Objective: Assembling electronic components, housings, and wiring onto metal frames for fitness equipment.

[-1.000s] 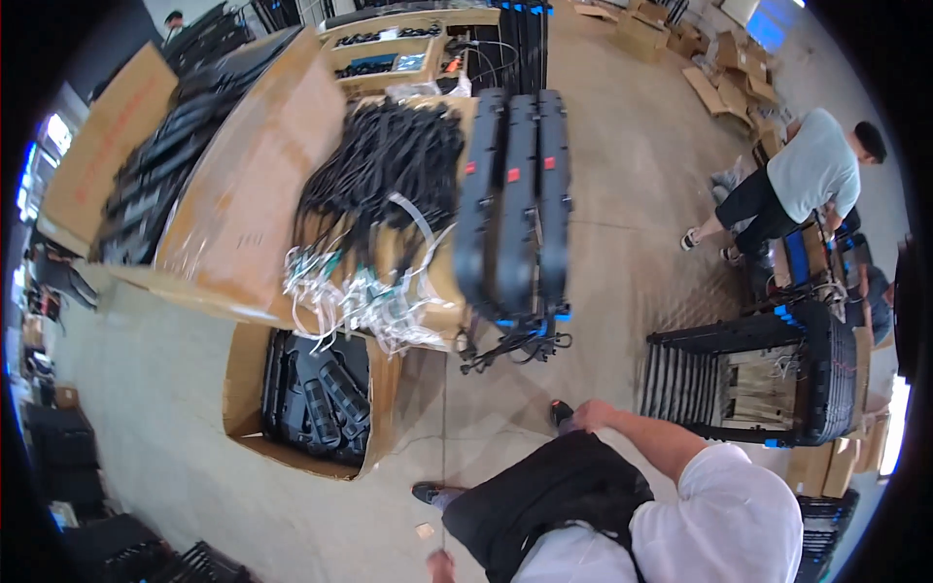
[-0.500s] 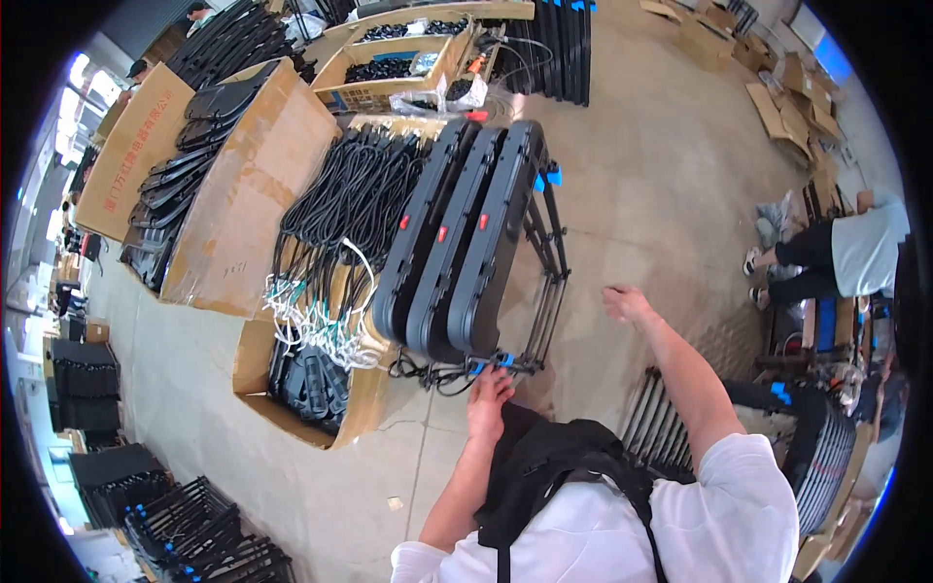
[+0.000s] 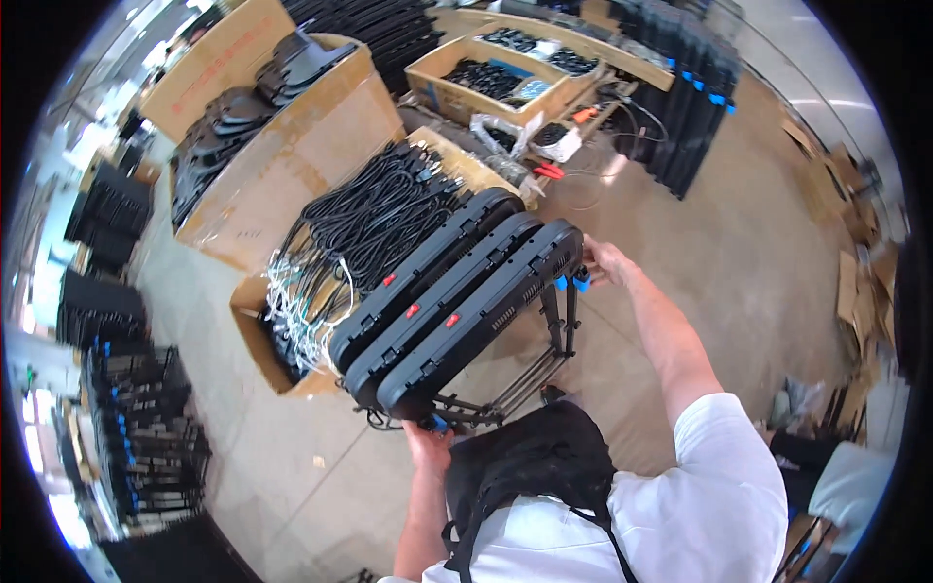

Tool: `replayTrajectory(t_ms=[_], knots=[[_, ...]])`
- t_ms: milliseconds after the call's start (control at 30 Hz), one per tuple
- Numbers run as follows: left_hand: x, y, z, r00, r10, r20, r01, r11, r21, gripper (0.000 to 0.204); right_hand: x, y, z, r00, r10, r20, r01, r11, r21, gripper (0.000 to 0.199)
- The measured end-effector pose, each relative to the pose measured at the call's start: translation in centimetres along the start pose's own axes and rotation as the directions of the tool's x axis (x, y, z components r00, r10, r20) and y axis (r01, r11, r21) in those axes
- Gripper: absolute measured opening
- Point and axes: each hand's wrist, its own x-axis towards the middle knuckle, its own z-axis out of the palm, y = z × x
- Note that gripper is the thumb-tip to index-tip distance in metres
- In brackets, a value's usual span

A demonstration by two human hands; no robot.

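Three long black plastic housings (image 3: 476, 316) with rounded ends lie side by side, each with a small red switch. Beneath them a black tubular frame (image 3: 530, 379) with blue fittings stands over the floor. My left hand (image 3: 428, 449) is closed at the near end of the frame, beside a blue fitting, its fingertips partly hidden under the housings. At the far right end my right hand (image 3: 610, 264) curls round the frame by the blue fittings (image 3: 573, 283), touching the end of the nearest housing. Some of its fingers are hidden.
Black cables (image 3: 374, 219) with white-wired ends lie left of the housings, above an open carton (image 3: 255, 335). A taller carton (image 3: 292, 160) holds black plastic parts. Behind are a partitioned box (image 3: 428, 89), red-handled pliers (image 3: 548, 171) and black frames (image 3: 671, 107). Another person (image 3: 855, 486) is at right.
My right hand has moved from free air to the far end of the frame. My left hand stays at the near end. The view has turned right, and the housings now lie more slanted.
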Motion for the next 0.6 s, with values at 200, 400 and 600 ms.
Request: replayTrajectory(t_ms=[200,400,600], knots=[[-0.4,-1.7,-1.5,0.988,0.154,-0.016,-0.154,0.988,0.031,0.075,-1.1,0.2,3.8,0.990,-0.065,0.127,0.088,0.979,-0.185,0.042],[-0.8,-1.3,-2.9,0.981,0.171,-0.092,-0.172,0.985,0.001,0.074,-3.3,0.4,3.9,0.976,-0.121,0.183,0.156,0.969,-0.192,0.043],[3.3,1.6,-7.1,0.992,-0.076,0.098,0.062,0.989,0.136,0.058,1.7,0.2,5.1,0.866,-0.044,0.498,0.085,0.994,-0.061,0.062]])
